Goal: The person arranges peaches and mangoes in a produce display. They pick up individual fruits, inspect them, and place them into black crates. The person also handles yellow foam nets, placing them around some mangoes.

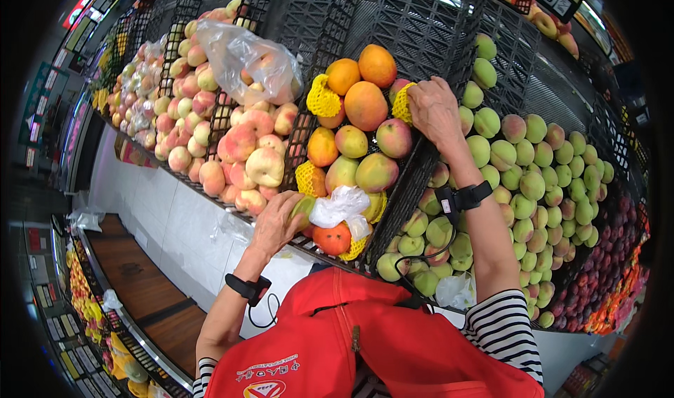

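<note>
My left hand (278, 221) has its fingers around a green mango (304, 210) at the front of a black plastic bin section. Farther back, my right hand (436, 111) grips a yellow foam net sleeve (402, 103) at the section's right side; whether a fruit sits inside it is hidden by my fingers. Between my hands lie several orange, green and reddish mangoes (367, 106). Another yellow foam net (323, 96) covers a mango at the upper left. A crumpled white plastic bag (341, 206) rests near my left hand, just above an orange-red fruit (331, 238).
Left of the mangoes, flat and round peaches (266, 166) fill sloping sections, with a clear plastic bag (253, 63) on top. Black lattice dividers (400, 208) separate the fruit. Green peaches (532, 184) and dark plums (600, 255) lie to the right. Each wrist carries a black strapped device (471, 195) with a cable.
</note>
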Demonstrator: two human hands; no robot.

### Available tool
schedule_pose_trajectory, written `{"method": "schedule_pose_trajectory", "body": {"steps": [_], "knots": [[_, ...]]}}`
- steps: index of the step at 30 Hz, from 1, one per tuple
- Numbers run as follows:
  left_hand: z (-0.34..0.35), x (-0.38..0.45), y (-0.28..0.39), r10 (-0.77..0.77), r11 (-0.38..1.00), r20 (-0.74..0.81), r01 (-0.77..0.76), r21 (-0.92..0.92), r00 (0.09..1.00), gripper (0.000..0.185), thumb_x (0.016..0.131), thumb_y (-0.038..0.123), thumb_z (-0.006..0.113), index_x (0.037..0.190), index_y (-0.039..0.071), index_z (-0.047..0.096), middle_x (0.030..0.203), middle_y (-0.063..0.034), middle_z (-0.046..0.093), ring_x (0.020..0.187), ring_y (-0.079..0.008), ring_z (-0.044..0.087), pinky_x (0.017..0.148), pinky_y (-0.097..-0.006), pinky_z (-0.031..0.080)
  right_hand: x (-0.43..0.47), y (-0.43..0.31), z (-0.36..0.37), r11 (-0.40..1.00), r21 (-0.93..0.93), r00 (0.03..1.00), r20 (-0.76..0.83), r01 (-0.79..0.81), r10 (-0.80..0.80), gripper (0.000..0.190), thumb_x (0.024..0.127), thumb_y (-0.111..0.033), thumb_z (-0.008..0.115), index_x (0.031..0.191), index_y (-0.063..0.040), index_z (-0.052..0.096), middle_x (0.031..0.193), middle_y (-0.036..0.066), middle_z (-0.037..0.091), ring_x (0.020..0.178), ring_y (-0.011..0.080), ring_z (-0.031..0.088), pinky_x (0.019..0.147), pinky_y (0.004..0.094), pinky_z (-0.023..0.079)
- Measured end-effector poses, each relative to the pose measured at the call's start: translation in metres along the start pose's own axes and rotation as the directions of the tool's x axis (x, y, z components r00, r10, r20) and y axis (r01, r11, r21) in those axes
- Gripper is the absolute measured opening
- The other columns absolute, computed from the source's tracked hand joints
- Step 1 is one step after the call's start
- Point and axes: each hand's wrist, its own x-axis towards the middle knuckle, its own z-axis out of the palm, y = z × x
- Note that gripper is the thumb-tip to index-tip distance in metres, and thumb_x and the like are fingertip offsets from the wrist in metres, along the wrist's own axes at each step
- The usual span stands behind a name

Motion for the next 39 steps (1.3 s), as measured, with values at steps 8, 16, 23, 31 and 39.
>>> {"method": "schedule_pose_trajectory", "body": {"steps": [8, 16, 23, 31, 39], "knots": [[0.021, -0.014, 0.006, -0.272, 0.958, 0.038, 0.267, 0.106, 0.962, 0.09, 0.065, 0.016, 0.09, 0.144, 0.008, 0.048, 0.135, -0.0171, 0.055, 0.123, -0.0383, 0.053, 0.106, -0.0454, 0.045, -0.003, 0.004, 0.001, 1.0, -0.02, 0.998, 0.061, 0.004, -0.003, 0.008, 0.084, -0.008, 0.067, 0.091, -0.003, 0.069, 0.085, 0.013, 0.066, 0.088, 0.0303, 0.066, 0.102, 0.0425, 0.047], [0.034, -0.005, 0.002, -0.338, 0.911, 0.073, 0.306, 0.277, 0.938, 0.087, 0.064, 0.018, 0.089, 0.141, 0.01, 0.05, 0.133, -0.0135, 0.056, 0.124, -0.0352, 0.051, 0.102, -0.0468, 0.047, -0.003, 0.007, 0.011, 0.997, -0.023, 0.997, 0.014, 0.078, -0.078, 0.004, 0.081, -0.008, 0.063, 0.078, -0.009, 0.062, 0.078, 0.009, 0.062, 0.084, 0.0276, 0.063, 0.094, 0.04, 0.046], [0.045, -0.006, -0.002, -0.302, 0.932, -0.017, 0.299, 0.204, 0.953, 0.084, 0.065, 0.024, 0.089, 0.14, 0.01, 0.052, 0.136, -0.0136, 0.056, 0.125, -0.0358, 0.051, 0.106, -0.0475, 0.043, -0.005, 0.006, 0.005, 0.998, -0.061, 0.998, 0.069, 0.014, -0.01, 0.004, 0.078, -0.009, 0.062, 0.079, -0.007, 0.065, 0.079, 0.01, 0.065, 0.083, 0.0276, 0.066, 0.101, 0.0428, 0.046], [0.049, -0.007, 0.003, -0.331, 0.922, -0.028, 0.329, 0.206, 0.943, 0.079, 0.07, 0.026, 0.085, 0.14, 0.008, 0.053, 0.136, -0.0142, 0.056, 0.126, -0.0357, 0.051, 0.11, -0.0463, 0.041, -0.002, -0.008, -0.001, 0.997, -0.069, 0.996, 0.077, -0.031, 0.036, 0.011, 0.079, -0.007, 0.062, 0.087, -0.006, 0.069, 0.09, 0.011, 0.071, 0.09, 0.0267, 0.068, 0.098, 0.0411, 0.045], [0.044, -0.006, 0.006, -0.361, 0.911, -0.001, 0.353, 0.212, 0.932, 0.076, 0.073, 0.027, 0.082, 0.141, 0.009, 0.052, 0.135, -0.0147, 0.055, 0.127, -0.0341, 0.051, 0.109, -0.0458, 0.041, -0.003, -0.008, -0.005, 0.998, -0.057, 0.995, 0.092, -0.03, 0.036, 0.014, 0.083, -0.008, 0.061, 0.092, -0.009, 0.07, 0.093, 0.01, 0.071, 0.097, 0.0253, 0.068, 0.103, 0.0432, 0.044]]}}
